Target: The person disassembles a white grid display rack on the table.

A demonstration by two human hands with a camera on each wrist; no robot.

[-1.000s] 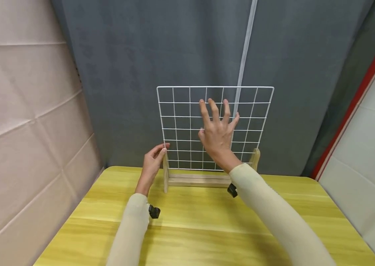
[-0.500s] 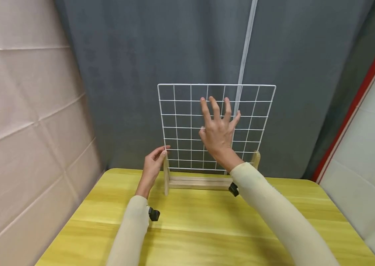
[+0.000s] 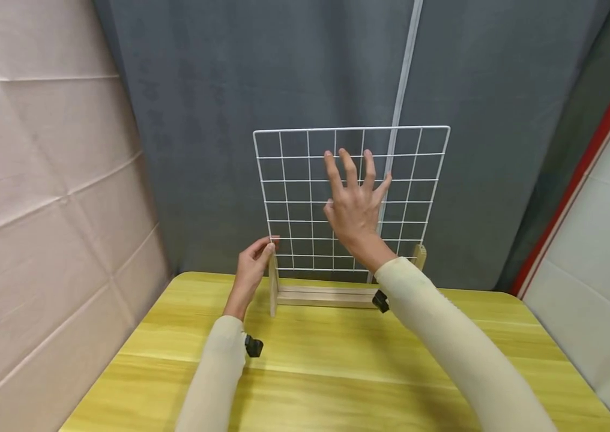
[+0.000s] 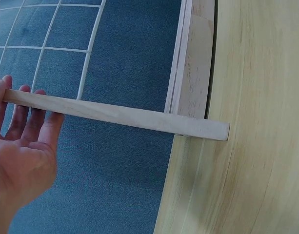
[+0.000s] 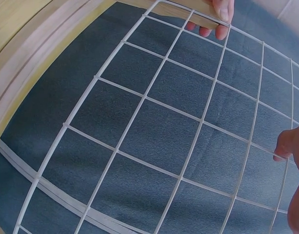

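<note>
The white wire grid panel (image 3: 351, 201) stands upright in a wooden stand (image 3: 326, 293) at the far edge of the yellow table (image 3: 337, 366), its flat face turned toward the person and its wires running straight up and straight across; it looks about square, so no one axis is clearly longer. No brand, label or writing can be read on the panel or the stand. The stand's long bar runs left to right under the panel's lower edge, with a short wooden upright (image 3: 272, 282) at the panel's left end and another at its right end. The left hand (image 3: 253, 271) grasps the top of the left upright, fingers curled round it beside the panel's lower left corner; the left wrist view shows those fingers (image 4: 22, 114) wrapped behind the wooden piece. The right hand (image 3: 355, 207) is spread flat, fingers straight and apart, against the middle of the panel, clasping nothing. Behind the panel hangs a grey curtain (image 3: 229, 120); left of the panel is a pale fabric wall (image 3: 40, 180).
</note>
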